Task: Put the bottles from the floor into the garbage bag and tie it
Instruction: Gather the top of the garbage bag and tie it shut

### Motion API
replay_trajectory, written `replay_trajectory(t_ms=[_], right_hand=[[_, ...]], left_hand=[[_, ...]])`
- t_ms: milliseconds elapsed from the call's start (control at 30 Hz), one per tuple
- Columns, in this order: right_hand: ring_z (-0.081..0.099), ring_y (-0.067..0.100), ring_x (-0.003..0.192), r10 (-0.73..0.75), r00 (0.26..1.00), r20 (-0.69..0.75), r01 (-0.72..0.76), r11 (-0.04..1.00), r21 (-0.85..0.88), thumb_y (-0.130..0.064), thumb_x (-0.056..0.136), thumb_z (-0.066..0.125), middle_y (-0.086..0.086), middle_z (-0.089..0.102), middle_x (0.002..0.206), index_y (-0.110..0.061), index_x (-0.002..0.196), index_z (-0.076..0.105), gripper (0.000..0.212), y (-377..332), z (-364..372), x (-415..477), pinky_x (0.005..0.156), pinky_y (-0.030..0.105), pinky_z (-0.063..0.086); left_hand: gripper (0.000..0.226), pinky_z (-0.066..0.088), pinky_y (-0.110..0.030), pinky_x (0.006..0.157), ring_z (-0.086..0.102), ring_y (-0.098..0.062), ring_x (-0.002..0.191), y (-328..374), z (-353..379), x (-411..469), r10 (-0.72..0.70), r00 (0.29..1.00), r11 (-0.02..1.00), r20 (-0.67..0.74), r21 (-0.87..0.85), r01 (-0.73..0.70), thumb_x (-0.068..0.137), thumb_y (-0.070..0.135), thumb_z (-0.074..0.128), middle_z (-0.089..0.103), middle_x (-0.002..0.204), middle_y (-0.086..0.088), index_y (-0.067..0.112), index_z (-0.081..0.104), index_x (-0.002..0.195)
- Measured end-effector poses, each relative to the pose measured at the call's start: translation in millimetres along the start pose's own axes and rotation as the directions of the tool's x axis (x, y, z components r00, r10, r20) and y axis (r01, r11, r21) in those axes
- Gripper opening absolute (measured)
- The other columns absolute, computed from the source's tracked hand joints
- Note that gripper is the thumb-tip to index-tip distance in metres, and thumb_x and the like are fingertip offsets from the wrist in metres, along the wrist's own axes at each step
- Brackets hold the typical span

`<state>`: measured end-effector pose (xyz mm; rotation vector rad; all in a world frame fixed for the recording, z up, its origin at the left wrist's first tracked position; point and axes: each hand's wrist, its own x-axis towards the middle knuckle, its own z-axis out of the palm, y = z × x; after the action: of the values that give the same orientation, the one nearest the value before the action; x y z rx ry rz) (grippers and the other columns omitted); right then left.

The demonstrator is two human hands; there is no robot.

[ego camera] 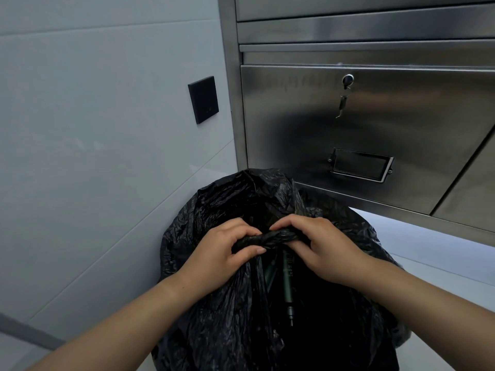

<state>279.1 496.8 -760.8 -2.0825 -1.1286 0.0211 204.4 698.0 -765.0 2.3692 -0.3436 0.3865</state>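
So the black garbage bag [227,303] was sitting on the floor in the corner, right where the pale tiled wall [93,116] met the stainless steel cabinet [375,116]. Both hands were at the top of it: left hand [219,253] and right hand [321,247] each closed around a twisted rope of bag plastic [267,238] running between them, fingers curled over it and thumbs underneath, knuckles nearly touching. The mouth wasn't fully shut though, there was a gap below the twist and you could see a dark green bottle [288,285] inside, lying neck-down toward the camera, with what looked like another one just left of it, too dark to be sure. A flap of the bag stuck up behind the hands. Cabinet drawer had a key [342,101] hanging in its lock and an empty label holder [360,164] lower down. Black square wall plate [203,99] sat on the tiles to the left
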Motion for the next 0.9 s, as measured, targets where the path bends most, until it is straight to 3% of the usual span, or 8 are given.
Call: replay_trajectory(t_ms=[100,200,267,433,600,733,900], right_hand=[[0.061,-0.003,0.095,0.042,0.999,-0.014,-0.041,0.994,0.098,-0.009,0.086,0.058,-0.017,0.068,0.098,-0.030,0.106,0.055,0.029,-3,2,1,0.082,0.021,0.047],[0.062,0.003,0.098,0.092,0.996,-0.011,-0.087,0.974,0.209,-0.006,0.086,0.058,-0.014,0.070,0.097,-0.025,0.107,0.052,0.029,-4,4,3,0.088,0.025,0.046],[0.064,0.006,0.092,0.131,0.991,0.015,-0.129,0.941,0.313,-0.004,0.087,0.057,-0.008,0.072,0.092,-0.026,0.107,0.050,0.030,-6,3,3,0.087,0.028,0.047],[0.064,0.008,0.082,0.154,0.984,0.094,-0.180,0.850,0.495,-0.001,0.086,0.059,0.001,0.071,0.085,-0.024,0.112,0.050,0.036,-11,3,3,0.079,0.019,0.047],[0.068,0.011,0.086,0.133,0.984,0.120,-0.176,0.847,0.501,-0.017,0.077,0.074,0.002,0.073,0.091,-0.030,0.111,0.057,0.041,-13,0,1,0.079,0.018,0.049],[0.067,0.009,0.083,0.119,0.993,0.006,-0.109,0.892,0.438,-0.012,0.082,0.068,0.001,0.072,0.087,-0.023,0.099,0.063,0.020,-11,6,3,0.079,0.019,0.048],[0.065,0.008,0.088,0.059,0.993,-0.098,-0.021,0.936,0.351,-0.011,0.084,0.064,-0.011,0.070,0.089,-0.028,0.090,0.065,0.018,-4,6,9,0.081,0.018,0.047]], left_hand=[[0.025,0.041,-0.009,0.082,0.057,0.003,0.092,1,-1,0,-0.009,0.998,1.000,-0.059,-0.015,0.009,0.081,0.027,0.069,0.062,0.094,0.014,0.025,0.067,0.106],[0.037,0.038,-0.007,0.086,0.056,0.003,0.098,3,-1,-2,-0.011,0.997,0.999,-0.075,-0.045,0.008,0.081,0.031,0.066,0.061,0.098,0.015,0.033,0.060,0.118],[0.034,0.039,-0.009,0.088,0.057,0.002,0.099,4,-1,-2,0.009,0.998,0.997,-0.067,-0.072,-0.014,0.082,0.033,0.063,0.062,0.100,0.015,0.030,0.062,0.116],[0.021,0.043,-0.014,0.084,0.058,-0.001,0.093,0,1,0,-0.010,0.999,0.998,-0.042,-0.063,0.007,0.086,0.025,0.061,0.064,0.096,0.009,0.018,0.067,0.105],[0.017,0.041,-0.010,0.084,0.058,0.000,0.094,-3,2,0,-0.040,0.999,0.998,0.009,-0.057,0.041,0.088,0.016,0.060,0.063,0.096,0.010,0.016,0.068,0.104],[0.012,0.042,-0.011,0.083,0.059,0.000,0.094,-1,3,0,-0.075,0.996,0.992,0.037,-0.098,0.079,0.089,0.018,0.060,0.064,0.096,0.013,0.020,0.068,0.098],[0.012,0.049,-0.020,0.081,0.064,-0.001,0.088,4,3,4,-0.177,0.983,0.951,0.058,-0.247,0.186,0.089,0.022,0.060,0.071,0.090,0.010,0.026,0.068,0.095]])
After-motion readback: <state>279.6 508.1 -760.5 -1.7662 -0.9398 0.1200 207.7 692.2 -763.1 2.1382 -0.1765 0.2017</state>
